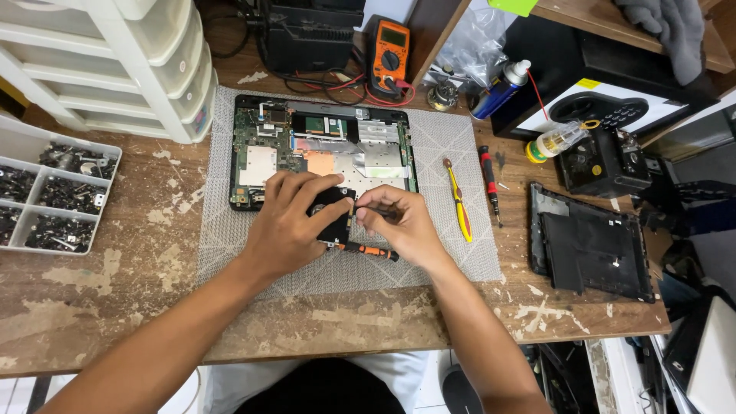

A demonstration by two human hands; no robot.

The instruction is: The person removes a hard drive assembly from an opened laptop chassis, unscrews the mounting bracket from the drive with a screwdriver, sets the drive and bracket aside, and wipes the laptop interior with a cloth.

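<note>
Left hand: I see my left hand [287,222] at centre frame, fingers curled around a black hard drive [331,215] and gripping it just above the mat.
Right hand: my right hand [399,222] is closed, pinching the hard drive's right edge with its fingertips; an orange-handled screwdriver [368,250] lies under this hand, and I cannot tell whether the hand grips it.
Hard drive: centre frame, between both hands, at the lower edge of the opened laptop [322,149].
Laptop: upper centre, bottom cover off, green circuit boards and silver shielding exposed, lying on a grey mesh mat [230,253].
Right of the hands: a yellow-handled tool [458,201] and a red-and-black screwdriver [488,180] lie side by side on the mat's right edge.
Far right: a black plastic cover panel [590,241] rests on the wooden bench [115,291]; above it a small bottle with a yellow cap [556,140] and a blue spray can [500,90].
Top centre: an orange multimeter [389,50] with red and black leads.
Left: a white compartment tray of dark screws [54,195], and a white drawer unit [123,61] in the upper left.
</note>
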